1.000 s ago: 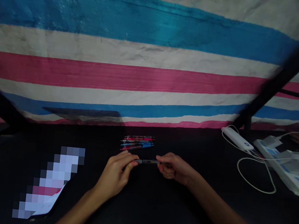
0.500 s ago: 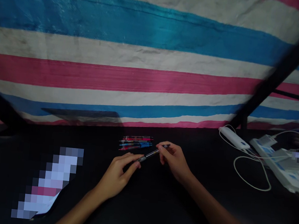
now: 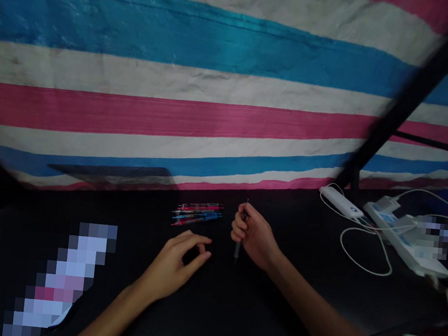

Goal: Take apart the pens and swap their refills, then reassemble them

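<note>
My right hand (image 3: 255, 234) is closed around a dark pen (image 3: 237, 249), which stands nearly upright in the fist. One thin end pokes out above the thumb and the grey lower part shows below the fingers. To its left, my left hand (image 3: 181, 259) is held just over the black table (image 3: 210, 314), thumb and fingers apart with nothing between them. Just beyond the left hand lies a small group of pens (image 3: 198, 214), several of them side by side, with red, blue and dark barrels.
A blurred-out lit device (image 3: 58, 281) lies at the left. At the right are a white power bank (image 3: 340, 202), a white power strip (image 3: 407, 238) with plugs, and looping white cables (image 3: 340, 251). A striped tarp (image 3: 173, 118) hangs behind the table; dark slanted posts (image 3: 395, 116) flank it.
My left hand has let go of the pen. My right hand has turned it from lying slanted between both hands to nearly upright. The view has shifted slightly to the right.
</note>
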### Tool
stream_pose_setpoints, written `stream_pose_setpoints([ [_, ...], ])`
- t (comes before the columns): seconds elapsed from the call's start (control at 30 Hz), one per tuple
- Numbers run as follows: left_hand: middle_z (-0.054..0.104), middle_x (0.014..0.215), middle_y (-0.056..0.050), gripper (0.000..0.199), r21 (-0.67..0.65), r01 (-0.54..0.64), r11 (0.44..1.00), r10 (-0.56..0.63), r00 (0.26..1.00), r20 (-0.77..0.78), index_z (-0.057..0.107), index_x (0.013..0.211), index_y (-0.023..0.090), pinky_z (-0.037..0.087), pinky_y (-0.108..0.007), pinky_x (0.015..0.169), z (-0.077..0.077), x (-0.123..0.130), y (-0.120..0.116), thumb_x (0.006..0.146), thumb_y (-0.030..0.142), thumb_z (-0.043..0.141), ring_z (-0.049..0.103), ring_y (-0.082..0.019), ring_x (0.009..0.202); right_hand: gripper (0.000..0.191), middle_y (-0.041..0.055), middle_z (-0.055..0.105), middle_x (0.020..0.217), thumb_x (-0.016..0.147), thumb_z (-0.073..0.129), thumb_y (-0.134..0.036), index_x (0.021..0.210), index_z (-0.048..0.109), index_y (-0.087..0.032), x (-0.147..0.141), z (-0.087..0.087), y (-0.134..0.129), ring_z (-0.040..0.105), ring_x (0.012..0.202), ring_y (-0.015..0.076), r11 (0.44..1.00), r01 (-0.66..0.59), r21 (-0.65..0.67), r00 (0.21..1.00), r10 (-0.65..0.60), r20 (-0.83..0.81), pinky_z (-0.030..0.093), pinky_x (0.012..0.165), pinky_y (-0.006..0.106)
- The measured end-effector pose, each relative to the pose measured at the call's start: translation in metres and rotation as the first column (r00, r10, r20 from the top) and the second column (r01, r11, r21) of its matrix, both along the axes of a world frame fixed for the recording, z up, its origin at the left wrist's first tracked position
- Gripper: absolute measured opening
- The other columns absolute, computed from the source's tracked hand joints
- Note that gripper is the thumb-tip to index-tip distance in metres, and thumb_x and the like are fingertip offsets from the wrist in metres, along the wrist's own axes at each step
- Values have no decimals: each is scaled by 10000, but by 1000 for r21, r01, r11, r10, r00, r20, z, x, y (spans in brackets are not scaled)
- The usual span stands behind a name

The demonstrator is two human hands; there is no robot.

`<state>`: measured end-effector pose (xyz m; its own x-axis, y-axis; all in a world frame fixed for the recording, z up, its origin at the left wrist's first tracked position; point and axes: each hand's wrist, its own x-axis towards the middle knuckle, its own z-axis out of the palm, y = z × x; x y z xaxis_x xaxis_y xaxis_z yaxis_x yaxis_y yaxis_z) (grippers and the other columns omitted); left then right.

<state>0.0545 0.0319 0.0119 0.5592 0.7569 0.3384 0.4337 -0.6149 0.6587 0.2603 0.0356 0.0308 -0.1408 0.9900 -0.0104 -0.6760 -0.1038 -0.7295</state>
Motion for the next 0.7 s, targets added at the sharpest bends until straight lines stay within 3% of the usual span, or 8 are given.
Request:
stream_pose_setpoints([
  [0.1,663,846,-28,195,42,-36,998,37,999,-35,633,1022,216,480,-300,786,-3,-6,7,879,286,521,618,-169,831,389,-90,254,466,850,472,-542,675,423,-198,13,-3,3,171,384,65,987,-141,-75,983,130,-133,185,371,185],
  [0.2,668,871,-40,198,56,-64,996,68,995,-73,641,1000,209,485,-305,778,-5,-9,11,883,300,509,622,-176,838,470,-87,225,436,832,425,-595,591,336,-200,24,-4,5,127,379,67,976,-194,-102,965,171,-199,145,360,195],
  [0.4,681,881,-43,197,75,-55,996,63,992,-109,669,933,211,495,-300,757,-4,-10,12,886,284,493,633,-181,832,363,-88,173,398,792,423,-413,546,255,-205,33,1,4,78,364,69,967,-190,-167,972,162,-170,83,351,209],
  [0.6,690,853,-30,195,95,-38,995,49,992,-115,678,894,217,500,-284,728,-3,-9,14,881,272,492,639,-176,799,415,-94,177,405,806,393,-519,554,289,-206,30,8,2,86,366,64,983,-74,-170,994,59,-90,98,353,202],
  [0.7,685,869,-30,193,79,-45,996,56,989,-138,668,902,216,499,-278,715,-5,-10,15,885,280,486,638,-177,805,359,-94,156,395,813,383,-421,543,278,-209,30,9,2,67,367,69,980,-35,-198,998,22,-66,73,351,209],
])
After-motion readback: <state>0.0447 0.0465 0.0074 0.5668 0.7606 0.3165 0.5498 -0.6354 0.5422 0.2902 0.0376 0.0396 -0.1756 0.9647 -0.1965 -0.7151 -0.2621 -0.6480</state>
